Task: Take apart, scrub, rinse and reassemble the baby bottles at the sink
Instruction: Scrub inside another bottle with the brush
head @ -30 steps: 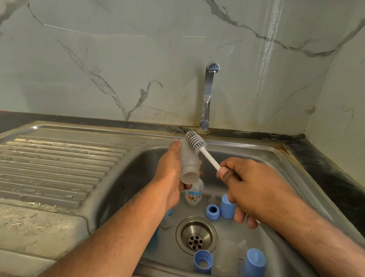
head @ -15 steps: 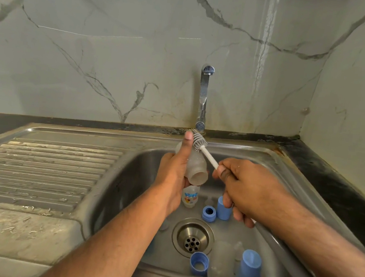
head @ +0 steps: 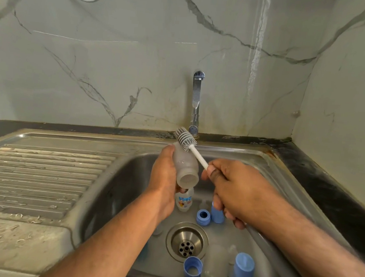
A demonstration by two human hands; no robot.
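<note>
My left hand [head: 165, 181] grips a frosted clear baby bottle [head: 185, 167] over the sink [head: 129, 178], its open mouth tilted toward me. My right hand [head: 234, 189] holds the white handle of a bottle brush [head: 186, 138], whose grey bristle head touches the bottle's far bottom end on the outside. In the basin lie a second small printed bottle [head: 183, 201], two blue rings [head: 203, 217] [head: 192, 271], two blue caps [head: 217, 214] [head: 243, 268] and a clear bottle [head: 216, 262] beside the drain [head: 187, 241].
A chrome tap [head: 196, 99] stands at the back of the sink, with no water visible. A ribbed steel draining board [head: 36, 180] lies to the left. Dark counter [head: 326, 195] runs along the right under marble-patterned walls.
The brush head has slid up over the bottle's far end. My left thumb, raised half a second ago, has lowered onto the bottle, and the bottle mouth has tipped more toward me.
</note>
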